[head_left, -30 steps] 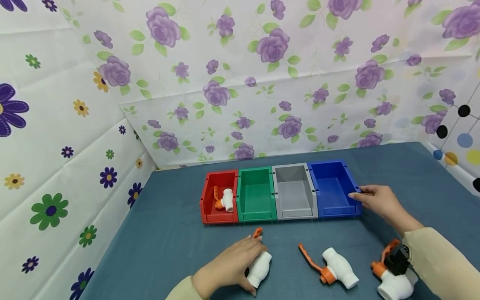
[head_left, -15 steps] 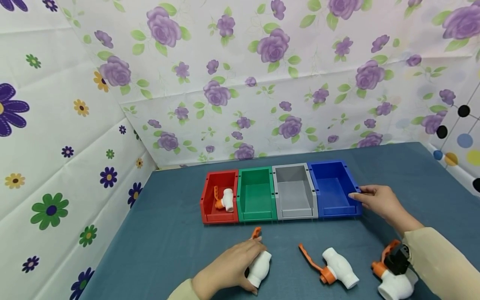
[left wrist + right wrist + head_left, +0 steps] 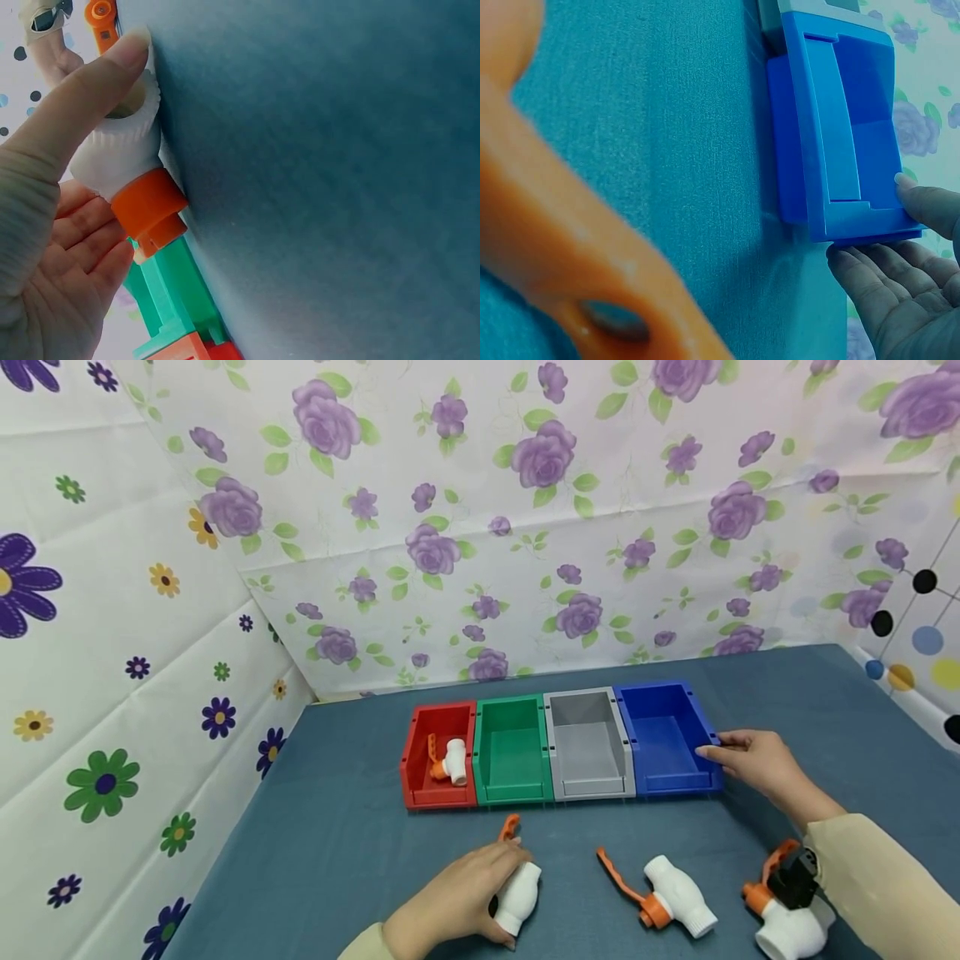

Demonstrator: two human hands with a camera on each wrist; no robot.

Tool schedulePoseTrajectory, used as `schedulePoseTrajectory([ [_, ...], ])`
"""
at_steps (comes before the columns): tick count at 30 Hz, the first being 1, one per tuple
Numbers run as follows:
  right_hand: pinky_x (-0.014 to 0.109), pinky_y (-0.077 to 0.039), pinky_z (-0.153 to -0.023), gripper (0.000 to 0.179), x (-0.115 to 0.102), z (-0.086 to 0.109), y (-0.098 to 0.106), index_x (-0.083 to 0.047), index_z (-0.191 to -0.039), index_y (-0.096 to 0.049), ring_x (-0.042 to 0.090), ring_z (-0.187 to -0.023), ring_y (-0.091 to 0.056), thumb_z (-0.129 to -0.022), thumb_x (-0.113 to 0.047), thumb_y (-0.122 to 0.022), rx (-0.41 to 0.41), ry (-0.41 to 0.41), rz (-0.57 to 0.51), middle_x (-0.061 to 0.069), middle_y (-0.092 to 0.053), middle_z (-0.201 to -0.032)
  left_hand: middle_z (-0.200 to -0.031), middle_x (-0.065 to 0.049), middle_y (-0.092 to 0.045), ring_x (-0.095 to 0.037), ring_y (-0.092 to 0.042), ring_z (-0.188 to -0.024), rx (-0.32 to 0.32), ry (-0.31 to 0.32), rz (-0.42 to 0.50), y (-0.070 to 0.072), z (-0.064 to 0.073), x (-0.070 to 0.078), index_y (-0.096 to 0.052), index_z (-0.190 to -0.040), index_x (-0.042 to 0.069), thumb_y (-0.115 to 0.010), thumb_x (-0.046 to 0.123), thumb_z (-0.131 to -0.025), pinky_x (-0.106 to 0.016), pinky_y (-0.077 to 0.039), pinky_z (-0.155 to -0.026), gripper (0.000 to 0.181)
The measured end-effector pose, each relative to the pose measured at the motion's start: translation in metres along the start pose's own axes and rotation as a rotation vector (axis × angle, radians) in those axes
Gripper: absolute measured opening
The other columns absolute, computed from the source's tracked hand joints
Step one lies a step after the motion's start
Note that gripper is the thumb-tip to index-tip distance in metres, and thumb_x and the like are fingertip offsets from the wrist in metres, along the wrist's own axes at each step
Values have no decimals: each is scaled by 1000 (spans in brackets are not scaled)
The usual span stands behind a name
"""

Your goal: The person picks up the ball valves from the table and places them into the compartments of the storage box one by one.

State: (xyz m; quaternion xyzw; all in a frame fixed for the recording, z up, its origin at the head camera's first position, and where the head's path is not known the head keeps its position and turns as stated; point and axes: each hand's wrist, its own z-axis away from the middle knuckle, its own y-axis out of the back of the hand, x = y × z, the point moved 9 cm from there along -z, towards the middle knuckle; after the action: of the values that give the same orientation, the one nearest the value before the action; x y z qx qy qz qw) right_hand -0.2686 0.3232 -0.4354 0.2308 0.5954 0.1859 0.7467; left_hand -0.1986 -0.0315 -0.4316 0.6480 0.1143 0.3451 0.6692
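My left hand (image 3: 465, 889) grips a white ball valve (image 3: 519, 897) with an orange lever, low over the table in front of the green bin. In the left wrist view the thumb lies across one end of the valve (image 3: 112, 154), and the fingers are on its far side. At the right, my right hand (image 3: 757, 766) pinches the side wall of the blue bin (image 3: 671, 783). The right wrist view has the thumb inside that bin (image 3: 836, 120) and the fingers against its outside.
Red (image 3: 441, 797), green (image 3: 515, 792) and grey (image 3: 592, 788) bins stand joined in a row with the blue one. A valve (image 3: 453, 760) lies in the red bin. Two more valves lie in front, one (image 3: 678, 893) mid-table, another (image 3: 795, 931) under the right wrist.
The camera view has shifted very slightly. Both hands keep their holds, and the valves and bins stay in place.
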Motion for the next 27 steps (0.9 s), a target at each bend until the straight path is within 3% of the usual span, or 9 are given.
schedulePoseTrajectory([
  [8,42,-53,-88,84,0,-1,0,18,-138,-31,44,-120,-51,-91,-47,-57,3,-1,-1,39,-40,-135,-137,-5,-51,-21,-48,-127,31,10,-19,4,3,1,-49,-133,13,-86,40,-65,-40,-46,-101,82],
  [17,44,-52,-89,83,1,0,-1,19,-137,-31,45,-119,-51,-92,-46,-56,6,-1,0,39,-40,-135,-136,-4,-52,-20,-47,-129,57,-23,-56,5,8,2,-49,-133,10,-85,41,-66,-36,-45,-101,83],
  [27,43,-53,-88,82,0,1,0,19,-137,-32,44,-118,-52,-92,-46,-56,17,2,4,39,-42,-134,-135,-3,-53,-19,-48,-127,90,-36,-154,6,10,3,-50,-132,11,-85,45,-65,-36,-46,-101,83],
])
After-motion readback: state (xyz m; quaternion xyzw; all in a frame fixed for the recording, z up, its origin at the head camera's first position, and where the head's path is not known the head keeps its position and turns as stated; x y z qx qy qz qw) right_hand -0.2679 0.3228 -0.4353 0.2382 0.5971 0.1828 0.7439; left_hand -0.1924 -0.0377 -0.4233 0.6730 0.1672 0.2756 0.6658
